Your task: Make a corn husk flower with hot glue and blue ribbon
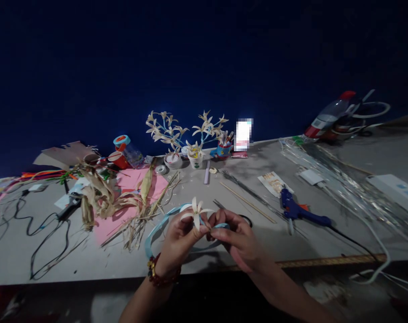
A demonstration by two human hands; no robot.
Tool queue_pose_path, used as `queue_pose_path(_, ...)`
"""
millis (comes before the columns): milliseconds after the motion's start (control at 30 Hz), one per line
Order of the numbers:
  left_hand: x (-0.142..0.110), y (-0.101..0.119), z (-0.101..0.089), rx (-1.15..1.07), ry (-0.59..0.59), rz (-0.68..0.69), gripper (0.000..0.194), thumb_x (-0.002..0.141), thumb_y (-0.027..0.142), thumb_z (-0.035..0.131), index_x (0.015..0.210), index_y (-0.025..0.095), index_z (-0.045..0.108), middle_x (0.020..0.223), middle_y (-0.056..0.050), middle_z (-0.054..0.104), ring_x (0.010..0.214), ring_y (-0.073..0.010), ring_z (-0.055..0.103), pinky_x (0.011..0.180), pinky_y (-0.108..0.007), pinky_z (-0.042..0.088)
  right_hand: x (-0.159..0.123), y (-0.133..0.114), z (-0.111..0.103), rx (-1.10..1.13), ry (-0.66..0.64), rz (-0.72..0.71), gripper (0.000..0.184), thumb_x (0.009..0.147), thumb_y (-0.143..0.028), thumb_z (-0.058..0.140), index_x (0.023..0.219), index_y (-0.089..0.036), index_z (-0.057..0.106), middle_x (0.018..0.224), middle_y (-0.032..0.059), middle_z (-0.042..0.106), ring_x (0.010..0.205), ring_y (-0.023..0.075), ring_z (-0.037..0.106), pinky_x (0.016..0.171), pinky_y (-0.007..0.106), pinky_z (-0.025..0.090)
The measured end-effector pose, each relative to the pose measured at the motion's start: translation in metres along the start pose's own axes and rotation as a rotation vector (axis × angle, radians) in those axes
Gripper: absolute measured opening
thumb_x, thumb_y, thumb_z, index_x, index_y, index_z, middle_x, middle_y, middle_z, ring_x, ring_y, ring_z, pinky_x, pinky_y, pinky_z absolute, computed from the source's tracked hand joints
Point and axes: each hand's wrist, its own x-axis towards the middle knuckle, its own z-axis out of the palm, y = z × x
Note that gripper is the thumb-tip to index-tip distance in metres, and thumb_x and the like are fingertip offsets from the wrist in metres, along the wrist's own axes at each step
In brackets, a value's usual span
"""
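My left hand (pixel 179 240) pinches the base of a small cream flower (pixel 197 211) made of dried husk petals. My right hand (pixel 237 237) meets it from the right, fingers closed on a light blue ribbon (pixel 157 229) at the flower's base. The ribbon loops out to the left over the grey table (pixel 39 255) and back under my hands. A beaded bracelet (pixel 157 273) sits on my left wrist.
Dried corn husks (pixel 103 197) lie on pink paper (pixel 130 179) to the left. Small pots with finished flower sprays (pixel 185 130) stand at the back. A blue glue gun (pixel 298 211) with its cord lies right, near wooden skewers (pixel 247 202) and clear plastic sheets (pixel 341 179). Black cables (pixel 39 224) trail left.
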Motion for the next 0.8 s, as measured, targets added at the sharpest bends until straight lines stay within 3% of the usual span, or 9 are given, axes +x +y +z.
queue_pose_path(133,-0.003,-0.012,0.005,0.052,0.171,0.015,0.012,0.079,0.029,0.077,0.081,0.018,0.073,0.083,-0.005,0.068,0.085,-0.0199,0.062,0.081,-0.031,0.05,-0.004,0.0,-0.003,-0.436,0.097,-0.384,0.013,0.077,-0.017,0.071,0.071,-0.021,0.06,0.076,0.0021,0.066,0.073,0.0181,0.062,0.069,0.031,0.05)
queue_pose_path(267,-0.005,-0.012,0.009,0.083,0.24,0.02,0.012,0.08,0.029,0.075,0.08,0.018,0.072,0.083,-0.004,0.066,0.083,-0.019,0.061,0.079,-0.029,0.049,-0.006,-0.002,-0.004,-0.651,0.08,-0.579,0.017,0.08,-0.013,0.066,0.07,-0.023,0.058,0.077,0.0036,0.068,0.075,0.0208,0.064,0.072,0.035,0.051)
queue_pose_path(400,-0.003,-0.006,0.006,0.116,0.17,0.055,0.012,0.08,0.029,0.075,0.077,0.018,0.071,0.082,-0.005,0.065,0.085,-0.0207,0.061,0.082,-0.031,0.048,-0.005,-0.002,-0.006,-0.551,0.055,-0.503,0.013,0.081,-0.015,0.068,0.073,-0.023,0.062,0.081,0.0047,0.071,0.078,0.0208,0.066,0.072,0.034,0.052)
queue_pose_path(633,0.001,0.003,-0.001,0.196,-0.003,0.121,0.012,0.086,0.028,0.068,0.079,0.019,0.073,0.078,-0.006,0.065,0.082,-0.0222,0.06,0.082,-0.035,0.047,0.002,0.0,-0.006,-0.048,-0.012,-0.07,0.025,0.07,-0.03,0.082,0.064,-0.02,0.06,0.073,0.0013,0.066,0.066,0.0156,0.061,0.063,0.028,0.05)
queue_pose_path(700,0.001,0.001,0.0,0.187,-0.022,0.147,0.013,0.088,0.027,0.066,0.079,0.019,0.073,0.075,-0.006,0.065,0.081,-0.0221,0.06,0.084,-0.036,0.046,0.002,0.001,-0.006,-0.056,-0.018,-0.091,0.025,0.071,-0.029,0.081,0.064,-0.02,0.059,0.073,0.0011,0.065,0.065,0.0147,0.06,0.062,0.027,0.049)
queue_pose_path(800,0.0,-0.007,0.005,0.141,0.086,0.171,0.009,0.086,0.027,0.068,0.082,0.02,0.073,0.082,-0.006,0.066,0.09,-0.0238,0.062,0.09,-0.038,0.046,0.0,0.002,-0.007,-0.266,0.037,-0.334,0.019,0.077,-0.02,0.075,0.067,-0.021,0.059,0.075,0.002,0.067,0.072,0.0173,0.063,0.068,0.03,0.051)
